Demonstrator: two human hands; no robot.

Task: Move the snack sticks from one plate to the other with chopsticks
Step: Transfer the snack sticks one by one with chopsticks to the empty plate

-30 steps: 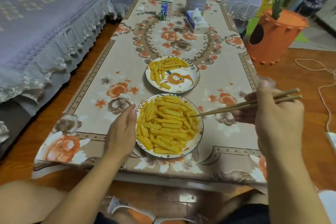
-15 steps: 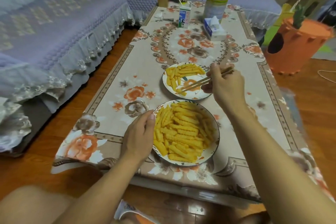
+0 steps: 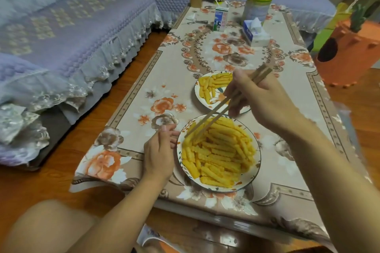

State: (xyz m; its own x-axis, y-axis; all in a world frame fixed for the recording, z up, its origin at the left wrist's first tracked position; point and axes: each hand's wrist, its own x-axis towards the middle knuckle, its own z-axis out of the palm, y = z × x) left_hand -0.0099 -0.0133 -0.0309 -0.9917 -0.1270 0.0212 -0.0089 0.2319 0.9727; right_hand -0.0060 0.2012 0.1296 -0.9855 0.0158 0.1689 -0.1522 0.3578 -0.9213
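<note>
No readable text anywhere. The milk carton (image 3: 221, 19) had a blue panel and a cow picture, but its lettering was too blurred to read. Same for the printing on the tin can (image 3: 258, 4) and tissue box (image 3: 255, 35).

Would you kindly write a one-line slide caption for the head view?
Right hand dips chopsticks into the full near plate of snack sticks; left hand rests beside it.

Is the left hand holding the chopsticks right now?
No, the right hand grips the chopsticks; the left hand rests beside the near plate.
</note>
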